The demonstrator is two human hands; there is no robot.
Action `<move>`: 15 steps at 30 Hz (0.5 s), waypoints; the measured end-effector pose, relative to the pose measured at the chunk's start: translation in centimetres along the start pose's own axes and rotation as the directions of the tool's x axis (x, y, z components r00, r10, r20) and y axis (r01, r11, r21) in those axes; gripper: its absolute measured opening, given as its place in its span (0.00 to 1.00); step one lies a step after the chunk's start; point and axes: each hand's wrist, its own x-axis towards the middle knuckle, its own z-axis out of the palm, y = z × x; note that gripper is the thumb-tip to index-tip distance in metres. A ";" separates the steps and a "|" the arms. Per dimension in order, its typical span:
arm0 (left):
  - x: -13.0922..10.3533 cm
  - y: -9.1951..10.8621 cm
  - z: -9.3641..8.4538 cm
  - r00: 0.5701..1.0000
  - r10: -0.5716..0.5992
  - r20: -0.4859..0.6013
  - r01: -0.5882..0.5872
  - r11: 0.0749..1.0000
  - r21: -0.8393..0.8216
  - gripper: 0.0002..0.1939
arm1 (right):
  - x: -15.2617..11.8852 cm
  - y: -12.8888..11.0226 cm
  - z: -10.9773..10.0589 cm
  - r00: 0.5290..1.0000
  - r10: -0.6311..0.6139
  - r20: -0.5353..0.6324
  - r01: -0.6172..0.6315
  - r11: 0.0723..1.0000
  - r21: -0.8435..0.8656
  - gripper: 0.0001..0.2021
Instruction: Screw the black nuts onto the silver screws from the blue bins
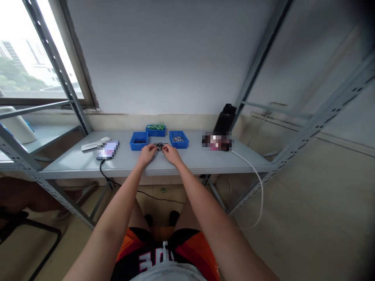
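Note:
On the grey shelf top lies a small heap of dark and silvery little parts (159,146), too small to name. My left hand (147,153) is at the heap's left edge, fingers pinched together. From the right side my right hand (171,153) reaches to the same heap, its fingertips also pinched. Whatever either hand holds is too small to make out. Behind my left hand stands a blue bin (139,146) with dark contents. A second blue bin (179,144) behind my right hand holds small black-and-white pieces. Farther back, another blue bin (156,133) contains green strips.
A phone (108,150) with a black cable lies at the left, beside a white device (89,146). At the right stand a black bottle (225,119) and a blurred object (216,141) with a white cable (258,175). Metal uprights (262,54) frame the shelf (202,166).

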 end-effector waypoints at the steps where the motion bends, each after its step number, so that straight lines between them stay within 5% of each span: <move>1: 0.0 0.0 0.0 1.000 -0.001 -0.002 0.001 1.000 0.001 0.13 | 0.0 0.0 0.0 1.000 0.011 -0.011 -0.011 1.000 -0.010 0.08; 15: 0.1 0.2 0.0 1.000 0.010 -0.005 -0.011 0.994 -0.107 0.16 | 0.0 -0.1 -0.1 1.000 -0.022 0.009 0.023 0.998 -0.057 0.10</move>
